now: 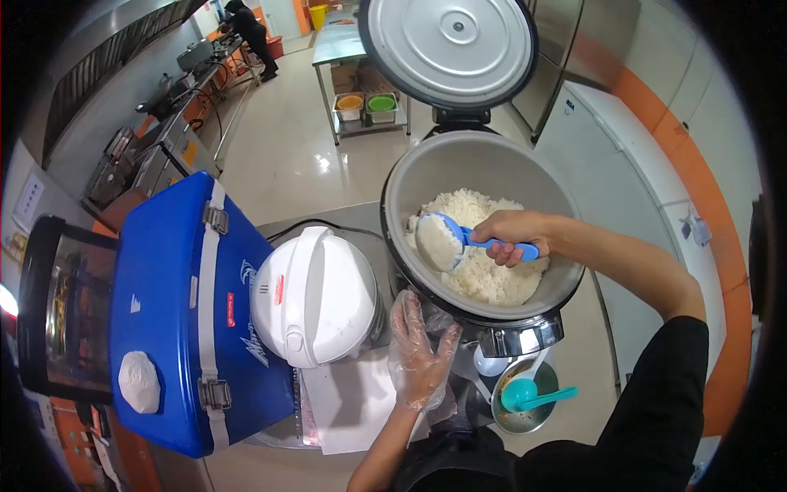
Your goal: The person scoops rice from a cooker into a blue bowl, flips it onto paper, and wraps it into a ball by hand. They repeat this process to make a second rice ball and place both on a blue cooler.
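Note:
My right hand [510, 236] is closed round the handle of a blue scoop [471, 238], whose bowl is heaped with white rice. The scoop is over the rice [500, 283] inside a large cooker [484, 152] with its lid [455, 37] raised. My left hand [420, 353], in a clear plastic glove, has its fingers spread beside the cooker's lower left rim. Thin clear plastic lies around and behind its fingers; whether it touches the cooker, I cannot tell.
At left stand a blue cooler box [156, 279] and a smaller white cooker [316, 295]. White paper [352, 410] lies below. A metal bowl [525, 422] holds a teal ladle [516, 395]. A person [246, 29] in dark clothes stands far back.

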